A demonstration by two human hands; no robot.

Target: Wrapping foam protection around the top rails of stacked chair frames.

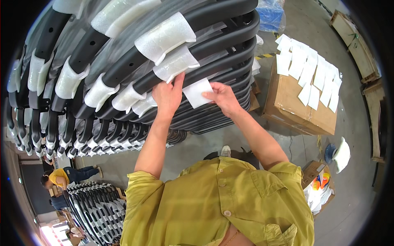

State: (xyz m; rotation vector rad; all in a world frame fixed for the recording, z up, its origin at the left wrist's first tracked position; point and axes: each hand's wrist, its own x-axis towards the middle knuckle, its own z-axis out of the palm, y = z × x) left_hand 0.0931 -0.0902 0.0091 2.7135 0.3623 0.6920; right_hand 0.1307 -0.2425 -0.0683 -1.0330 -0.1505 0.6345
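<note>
Between the thumb and fingers of my right hand is a small white foam sheet, held flat against the stacked tubes. My left hand is closed on a black metal tube, just below a white foam sleeve; some of its fingers are hidden. More bent black tubes lie in a tall stack around both hands. Many carry white foam wraps at intervals, and clear plastic film shows between them.
To the right, a large cardboard box bears several white foam sheets. A smaller open carton of white pieces and a round stool stand nearer. Wooden crates line the far right. Another person works by a second tube stack.
</note>
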